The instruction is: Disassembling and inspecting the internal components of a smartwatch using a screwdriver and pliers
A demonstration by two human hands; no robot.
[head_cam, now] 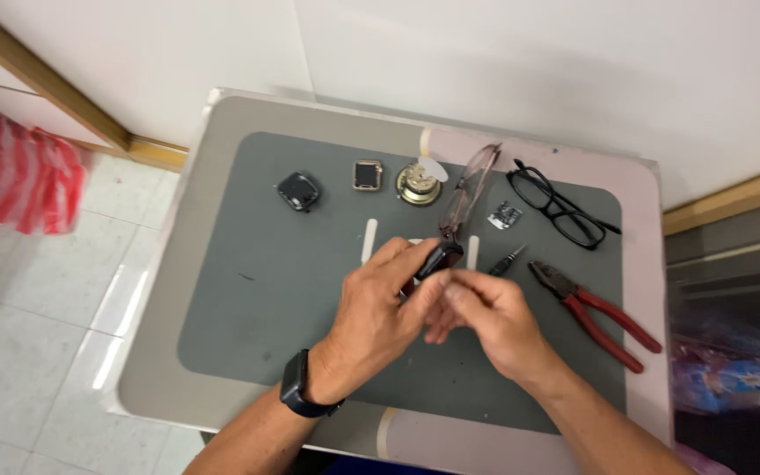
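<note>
Held up off the grey mat (pixel 248 325), above its middle — a small dark smartwatch body (pixel 440 259), pinched at the fingertips of the left hand (pixel 371 321). Thumb and forefinger closed around its edges, probably to keep the piece steady and tilted toward the eye. Right hand (pixel 485 317) tucked in just beside it, fingers curled narrow against the underside or edge of the same piece; whether gripping it or only touching, cannot tell. A black wristwatch (pixel 299 387) worn on the left wrist.

Laid out along the far edge of the mat, within easy reach: a dark watch case (pixel 298 190), a pale square watch case (pixel 368 174), a round brass part (pixel 419 186), reddish-framed glasses (pixel 468 189), a tiny circuit board (pixel 504 215), black-framed glasses (pixel 560 207). Near the right hand, a small screwdriver (pixel 507 259) and red-handled pliers (pixel 595 312) — handles pointing toward the near right corner. Two white strips (pixel 369 239) flat on the mat behind the hands.
</note>
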